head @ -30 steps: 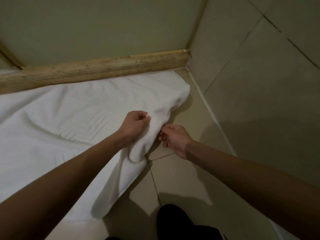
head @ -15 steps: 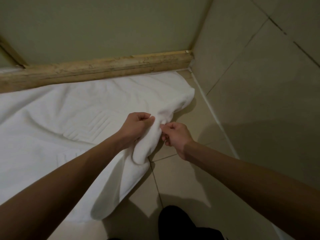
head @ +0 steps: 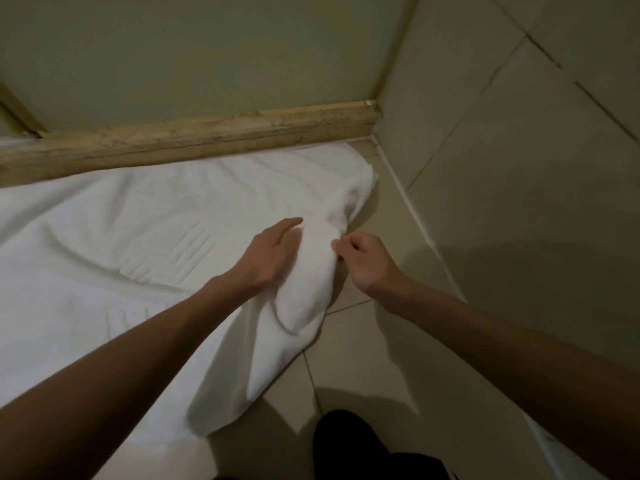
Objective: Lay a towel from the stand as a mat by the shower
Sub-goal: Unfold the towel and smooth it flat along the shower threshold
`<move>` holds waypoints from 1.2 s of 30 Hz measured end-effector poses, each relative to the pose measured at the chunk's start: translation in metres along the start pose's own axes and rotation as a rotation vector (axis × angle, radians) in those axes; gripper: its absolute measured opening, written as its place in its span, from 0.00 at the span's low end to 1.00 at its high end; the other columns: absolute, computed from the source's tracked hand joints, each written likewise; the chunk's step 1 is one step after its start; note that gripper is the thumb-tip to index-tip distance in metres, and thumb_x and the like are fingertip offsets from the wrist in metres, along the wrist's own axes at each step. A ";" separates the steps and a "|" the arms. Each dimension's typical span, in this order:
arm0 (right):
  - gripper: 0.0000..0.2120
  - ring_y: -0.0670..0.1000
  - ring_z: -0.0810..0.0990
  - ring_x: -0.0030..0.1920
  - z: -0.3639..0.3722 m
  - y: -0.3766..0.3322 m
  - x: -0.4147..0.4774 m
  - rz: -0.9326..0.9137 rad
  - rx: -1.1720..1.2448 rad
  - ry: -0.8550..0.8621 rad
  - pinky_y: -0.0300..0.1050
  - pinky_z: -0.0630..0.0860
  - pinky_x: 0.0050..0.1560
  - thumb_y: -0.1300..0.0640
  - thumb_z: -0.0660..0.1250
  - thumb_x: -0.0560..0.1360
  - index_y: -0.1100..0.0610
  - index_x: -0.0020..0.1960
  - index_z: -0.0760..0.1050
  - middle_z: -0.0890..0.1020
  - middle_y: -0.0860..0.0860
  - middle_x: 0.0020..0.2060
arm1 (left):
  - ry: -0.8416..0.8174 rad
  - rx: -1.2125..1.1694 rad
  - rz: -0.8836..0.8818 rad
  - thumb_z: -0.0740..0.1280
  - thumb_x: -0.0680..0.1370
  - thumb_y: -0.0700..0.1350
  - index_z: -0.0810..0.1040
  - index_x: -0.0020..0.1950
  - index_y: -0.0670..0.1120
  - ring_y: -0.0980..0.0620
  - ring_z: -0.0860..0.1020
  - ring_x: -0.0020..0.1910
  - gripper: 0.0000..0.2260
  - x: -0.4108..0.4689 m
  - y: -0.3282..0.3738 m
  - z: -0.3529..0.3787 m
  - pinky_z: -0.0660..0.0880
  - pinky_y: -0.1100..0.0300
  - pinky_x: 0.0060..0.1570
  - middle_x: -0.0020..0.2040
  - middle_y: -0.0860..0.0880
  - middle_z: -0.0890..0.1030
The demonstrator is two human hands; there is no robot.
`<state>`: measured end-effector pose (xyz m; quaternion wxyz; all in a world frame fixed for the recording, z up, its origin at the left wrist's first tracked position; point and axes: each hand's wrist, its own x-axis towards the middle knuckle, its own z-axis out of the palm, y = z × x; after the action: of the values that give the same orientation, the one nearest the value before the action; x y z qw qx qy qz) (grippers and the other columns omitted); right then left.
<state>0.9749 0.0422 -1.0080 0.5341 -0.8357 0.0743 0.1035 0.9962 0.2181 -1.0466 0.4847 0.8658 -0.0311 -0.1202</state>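
The white towel (head: 104,237) lay spread on the floor across the left and middle of the scene. Its far edge ran along the foot of a worn wooden sill (head: 207,136), touching it or just short of it. A pale green panel (head: 207,46) rose behind the sill. A woven band of raised lines (head: 173,258) showed in the cloth near its centre. The surface was creased, not flat.

The left hand (head: 270,254) rested palm down on the towel with the fingers straight and close together, gripping nothing. Just right of it, the towel's right edge was turned up and rolled over into a thick raised fold (head: 308,292) running from the far right corner towards the near side.

The right hand (head: 363,261) sat against that fold from the right. Its fingers were curled and the thumb and forefinger pinched the edge of the cloth.

Bare beige floor tiles (head: 381,341) lay right of the towel, and a dark shape (head: 363,445) at the near edge could not be identified. A tiled wall (head: 519,168) closed the right side, meeting the sill at the far corner.
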 end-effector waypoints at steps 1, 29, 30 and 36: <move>0.17 0.46 0.63 0.30 -0.001 0.001 -0.001 -0.040 -0.007 0.013 0.43 0.60 0.31 0.61 0.64 0.76 0.58 0.30 0.66 0.65 0.52 0.27 | -0.062 0.179 -0.001 0.51 0.82 0.57 0.64 0.74 0.54 0.48 0.59 0.74 0.21 -0.002 -0.007 0.000 0.50 0.47 0.72 0.75 0.48 0.64; 0.07 0.48 0.67 0.28 0.002 0.026 0.049 0.353 0.427 -0.014 0.41 0.60 0.28 0.63 0.64 0.77 0.56 0.55 0.71 0.74 0.53 0.33 | -0.189 0.790 0.025 0.35 0.73 0.66 0.40 0.76 0.61 0.43 0.33 0.74 0.31 -0.012 -0.041 0.004 0.25 0.40 0.63 0.78 0.47 0.36; 0.05 0.48 0.68 0.28 0.000 0.024 0.049 0.313 0.391 -0.014 0.41 0.60 0.28 0.60 0.65 0.78 0.57 0.53 0.72 0.75 0.53 0.33 | -0.189 0.790 0.026 0.35 0.73 0.66 0.40 0.76 0.61 0.43 0.32 0.74 0.31 -0.012 -0.041 0.004 0.25 0.40 0.62 0.78 0.47 0.36; 0.05 0.46 0.77 0.36 -0.011 0.022 0.049 0.149 0.295 0.139 0.40 0.71 0.37 0.59 0.64 0.79 0.60 0.50 0.76 0.81 0.54 0.41 | -0.187 0.741 0.019 0.36 0.76 0.67 0.42 0.76 0.60 0.44 0.32 0.74 0.29 -0.011 -0.044 0.004 0.26 0.39 0.64 0.78 0.48 0.37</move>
<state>1.0179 0.0227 -1.0348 0.6354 -0.7456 0.1872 0.0727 0.9821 0.2399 -1.0838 0.1350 0.9673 -0.1246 -0.1746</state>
